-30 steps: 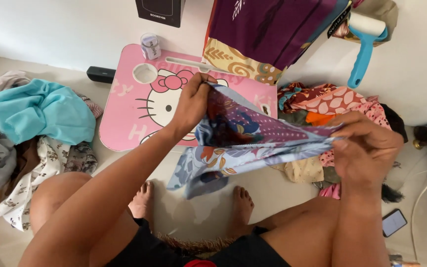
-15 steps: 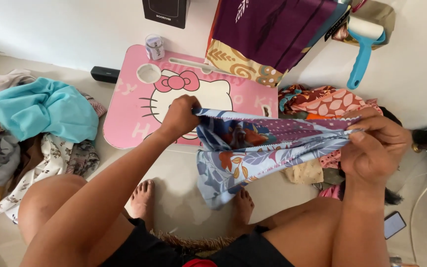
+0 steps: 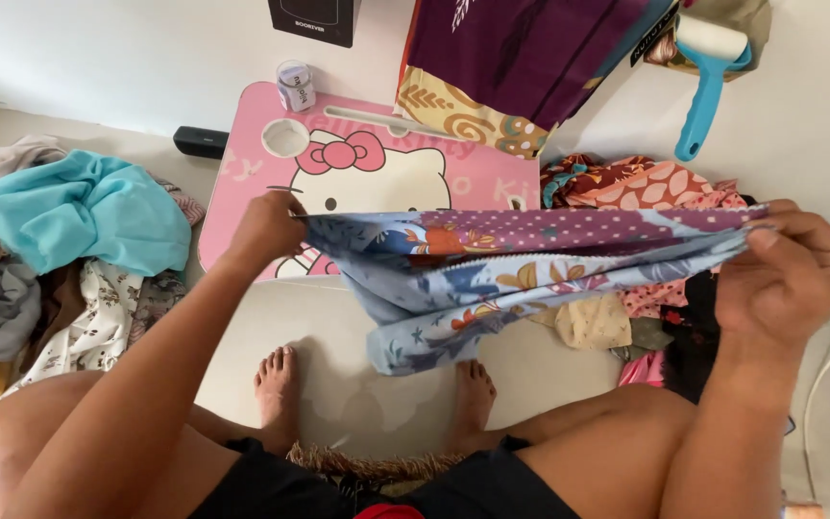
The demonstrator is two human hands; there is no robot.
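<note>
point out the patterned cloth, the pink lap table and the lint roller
patterned cloth point(image 3: 492, 264), head view, middle of the stretched fabric
pink lap table point(image 3: 242, 187), head view, bare left part
lint roller point(image 3: 698, 106), head view, blue handle

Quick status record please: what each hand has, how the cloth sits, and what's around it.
left hand: pinches one end of the patterned cloth
right hand: grips the other end
cloth: stretched level between both hands, a folded part sagging below the middle
behind cloth: pink lap table with a small jar
person's left: clothes pile topped by a teal garment
person's right: red patterned fabrics, blue lint roller
</note>
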